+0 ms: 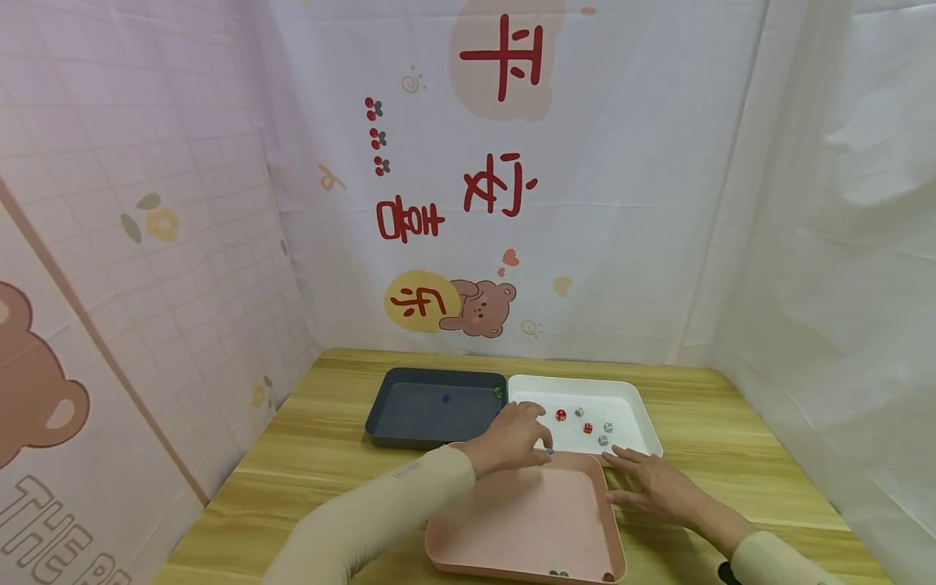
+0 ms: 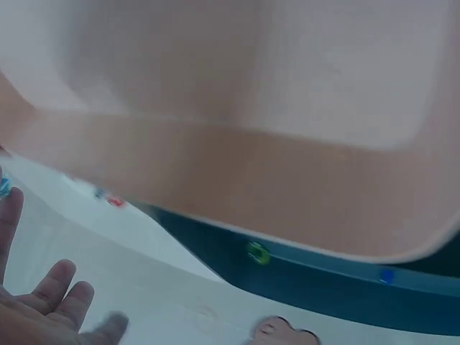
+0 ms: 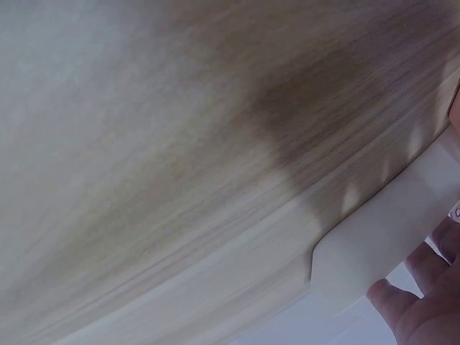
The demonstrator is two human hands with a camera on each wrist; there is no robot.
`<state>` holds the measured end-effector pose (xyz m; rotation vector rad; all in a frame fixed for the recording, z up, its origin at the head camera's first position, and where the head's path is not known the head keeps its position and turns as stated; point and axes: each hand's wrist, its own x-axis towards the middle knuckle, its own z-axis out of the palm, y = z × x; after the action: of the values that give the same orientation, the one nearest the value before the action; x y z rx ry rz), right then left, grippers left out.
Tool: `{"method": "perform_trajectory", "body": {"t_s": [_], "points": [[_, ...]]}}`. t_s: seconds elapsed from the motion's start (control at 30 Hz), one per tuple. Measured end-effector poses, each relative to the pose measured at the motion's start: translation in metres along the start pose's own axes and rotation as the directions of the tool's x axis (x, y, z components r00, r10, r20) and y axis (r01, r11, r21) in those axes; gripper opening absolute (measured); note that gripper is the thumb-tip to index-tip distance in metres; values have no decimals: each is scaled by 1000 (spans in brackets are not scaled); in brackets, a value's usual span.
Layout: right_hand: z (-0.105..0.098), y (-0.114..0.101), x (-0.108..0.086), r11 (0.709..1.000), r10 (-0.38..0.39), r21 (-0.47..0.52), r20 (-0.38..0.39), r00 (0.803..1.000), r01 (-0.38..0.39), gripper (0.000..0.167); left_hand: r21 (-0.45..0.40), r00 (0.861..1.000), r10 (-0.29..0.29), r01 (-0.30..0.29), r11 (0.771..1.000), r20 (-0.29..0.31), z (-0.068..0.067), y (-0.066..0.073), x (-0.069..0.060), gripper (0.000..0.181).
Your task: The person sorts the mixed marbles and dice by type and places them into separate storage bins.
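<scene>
Over the far rim of the pink tray, my left hand pinches a small bluish die between thumb and finger. Part of that die also shows at the left edge of the left wrist view, while the other fingers are spread. My right hand has its fingers extended, the thumb by the pink tray's right wall and the fingertips at the near right corner of the white tray. Inside the white tray lie red dice and several clear dice.
A dark grey tray stands left of the white one, with a blue die and a green die in it. Green dice and a reddish die lie at the pink tray's near wall. Fabric walls enclose the wooden table.
</scene>
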<state>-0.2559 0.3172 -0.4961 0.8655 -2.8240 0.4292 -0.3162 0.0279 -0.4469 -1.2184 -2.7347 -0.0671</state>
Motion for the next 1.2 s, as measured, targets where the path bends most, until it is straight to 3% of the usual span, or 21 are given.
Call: {"method": "perform_trajectory", "body": {"t_s": [0.17, 0.47, 0.63, 0.9, 1.2], "points": [[0, -1, -1, 1000, -5, 0, -8, 1000, 5, 69, -44, 993, -116, 115, 992, -22, -6, -24, -7, 14], [1, -1, -2, 1000, 6, 15, -8, 1000, -6, 69, -128, 966, -250, 239, 962, -73, -8, -69, -24, 11], [0, -1, -1, 1000, 1, 5, -3, 1000, -1, 69, -155, 939, -338, 325, 933, -67, -4, -95, -33, 9], [-1, -1, -1, 1000, 9, 11, 13, 1000, -9, 70, -125, 890, -449, 438, 890, -77, 7, -131, -48, 11], [0, -2, 0, 1000, -7, 9, -10, 1000, 7, 68, -106, 832, -552, 545, 832, -55, 7, -158, -66, 16]]}}
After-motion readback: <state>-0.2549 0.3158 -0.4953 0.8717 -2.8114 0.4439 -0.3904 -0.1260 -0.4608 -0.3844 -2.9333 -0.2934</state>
